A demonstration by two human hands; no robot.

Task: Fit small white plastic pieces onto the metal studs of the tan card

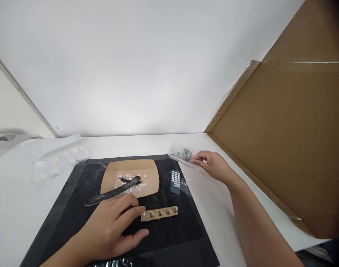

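My left hand (113, 226) lies flat on the black mat (74, 207), fingers stretched and apart, fingertips touching the left end of a tan strip with several metal studs (159, 213). Just above it a long dark flat tool (113, 192) rests across a tan sheet (130, 177) strewn with small white bits. My right hand (212, 165) reaches to the mat's far right corner, fingertips pinched on the edge of a clear tray holding small green and white parts (182, 155). A dark green card with rows of white dots (175, 181) lies between the two hands.
A clear plastic blister tray (56, 157) sits on the white table at the far left. A large brown cardboard panel (283, 141) stands along the right side. A white wall closes the back.
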